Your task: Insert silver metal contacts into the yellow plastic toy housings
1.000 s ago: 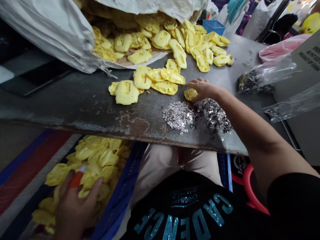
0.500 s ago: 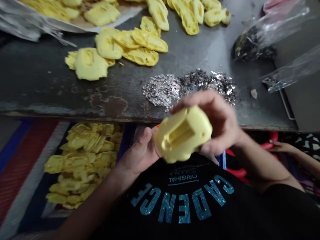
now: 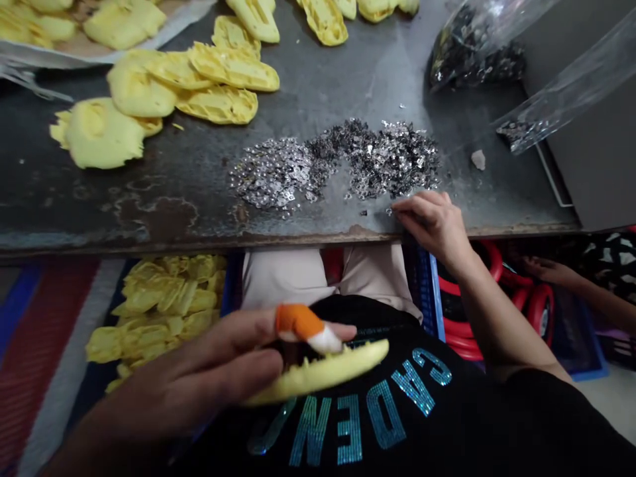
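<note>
My left hand [image 3: 209, 377] is low over my lap, fingers closed on a flat yellow plastic piece [image 3: 322, 372] held edge-on; an orange and white cot covers one finger. My right hand [image 3: 433, 222] rests at the front edge of the dark metal table [image 3: 199, 205], fingertips pinched together by the near edge of a heap of small shiny metal bits [image 3: 338, 162]; what they pinch is too small to make out. Several more yellow pieces [image 3: 163, 86] lie on the table at the far left.
A blue crate [image 3: 427, 291] by my knees holds several yellow pieces [image 3: 159, 305] at lower left. Clear plastic bags of dark metal bits [image 3: 477, 46] lie at the table's far right. Another person's hand [image 3: 546, 270] shows at the right, near red plastic rings [image 3: 536, 301].
My right hand let go of the yellow piece and moved up to the metal bits at the table edge. My left hand now holds the piece alone, turned edge-on, lower over my lap.
</note>
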Available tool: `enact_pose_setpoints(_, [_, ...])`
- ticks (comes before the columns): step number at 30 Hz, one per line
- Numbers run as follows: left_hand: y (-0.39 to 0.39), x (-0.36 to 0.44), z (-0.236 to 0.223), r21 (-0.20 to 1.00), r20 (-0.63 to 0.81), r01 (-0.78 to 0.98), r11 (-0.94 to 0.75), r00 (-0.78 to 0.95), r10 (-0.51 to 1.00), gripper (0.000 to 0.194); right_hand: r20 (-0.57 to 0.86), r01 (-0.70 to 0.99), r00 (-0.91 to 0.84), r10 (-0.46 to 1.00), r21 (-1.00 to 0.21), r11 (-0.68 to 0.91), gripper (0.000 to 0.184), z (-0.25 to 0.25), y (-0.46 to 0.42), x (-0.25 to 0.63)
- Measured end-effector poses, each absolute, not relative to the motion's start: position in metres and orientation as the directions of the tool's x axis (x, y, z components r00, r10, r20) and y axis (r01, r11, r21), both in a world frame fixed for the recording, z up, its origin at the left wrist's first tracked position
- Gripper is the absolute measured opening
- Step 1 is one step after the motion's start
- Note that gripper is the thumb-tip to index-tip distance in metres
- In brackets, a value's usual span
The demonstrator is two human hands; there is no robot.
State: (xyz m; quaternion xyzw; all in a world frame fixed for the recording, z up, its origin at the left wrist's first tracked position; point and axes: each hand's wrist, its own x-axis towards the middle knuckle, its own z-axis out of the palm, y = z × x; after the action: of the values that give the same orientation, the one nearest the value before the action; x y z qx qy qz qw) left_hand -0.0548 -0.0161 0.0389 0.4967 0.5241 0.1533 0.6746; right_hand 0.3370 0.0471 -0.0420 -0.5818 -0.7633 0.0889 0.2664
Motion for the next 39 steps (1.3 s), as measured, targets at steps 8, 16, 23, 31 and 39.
enact_pose_setpoints(8, [0.029, -0.052, 0.044, 0.922, -0.374, 0.384, 0.056, 0.843, 0.386, 0.048, 0.186, 0.882, -0.282, 0.941, -0.335, 0.331, 0.02, -0.038, 0.059, 0.329])
enact_pose_setpoints(16, [0.04, -0.04, 0.006, 0.904, -0.336, 0.178, 0.389, 0.859, 0.387, 0.071, 0.32, 0.892, -0.069, 0.945, -0.405, 0.202, 0.02, -0.044, 0.058, 0.349])
enact_pose_setpoints(23, [0.018, -0.027, -0.032, 0.602, -0.337, -0.343, 0.721, 0.709, 0.619, 0.083, 0.282, 0.925, -0.165, 0.945, -0.288, 0.248, 0.013, -0.047, 0.064, 0.349])
enact_pose_setpoints(31, [0.016, -0.026, -0.046, 0.477, -0.362, -0.345, 0.809, 0.761, 0.538, 0.059, 0.354, 0.882, -0.018, 0.935, -0.436, 0.182, 0.01, -0.043, 0.038, 0.374])
enact_pose_setpoints(39, [0.025, -0.015, -0.04, 0.448, -0.464, -0.311, 0.838, 0.72, 0.515, 0.073, 0.281, 0.937, -0.051, 0.958, -0.319, 0.143, 0.01, -0.05, 0.071, 0.352])
